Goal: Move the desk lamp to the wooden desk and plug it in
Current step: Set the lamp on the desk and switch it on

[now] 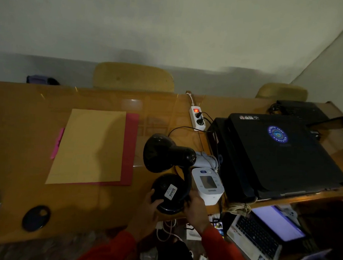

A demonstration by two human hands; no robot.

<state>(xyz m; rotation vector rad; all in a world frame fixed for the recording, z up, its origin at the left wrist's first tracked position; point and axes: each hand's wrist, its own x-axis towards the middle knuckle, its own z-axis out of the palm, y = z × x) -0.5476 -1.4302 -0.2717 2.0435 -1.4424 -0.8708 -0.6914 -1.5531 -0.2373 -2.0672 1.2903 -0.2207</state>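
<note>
A black desk lamp point(166, 155) with a round shade and a round base carrying a white label stands at the near edge of the wooden desk point(26, 133). My left hand point(151, 206) grips the base from the left and my right hand point(195, 205) grips it from the right. A black cord runs from the lamp area back toward a white power strip point(196, 119) with a lit red switch and two black plugs in it.
A tan envelope on a red folder point(93, 147) lies left of the lamp. A white blood pressure monitor point(208, 185) sits right beside the base. A black printer with a laptop point(275, 154) fills the right. A dark oval object point(36, 218) lies near left. An open laptop point(264, 234) sits below.
</note>
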